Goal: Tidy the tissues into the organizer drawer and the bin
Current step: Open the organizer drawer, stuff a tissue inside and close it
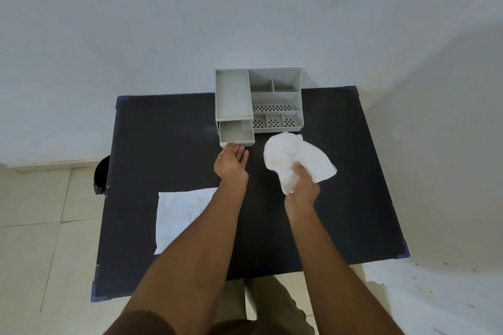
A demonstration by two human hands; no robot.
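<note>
Gripping crumpled white tissue [295,160], right hand [303,185]; left hand [231,162] spread, fingertips at pulled-out grey plastic organizer drawer [236,132], twelve o'clock.

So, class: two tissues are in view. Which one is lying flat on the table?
The flat tissue near the table's left edge, partly hidden by the left forearm. The other, the crumpled tissue, is held up in the right hand near the organizer.

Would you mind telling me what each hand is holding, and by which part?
The right hand grips a crumpled tissue by its near, lower end. The left hand holds nothing, fingertips at the open drawer front.
</note>
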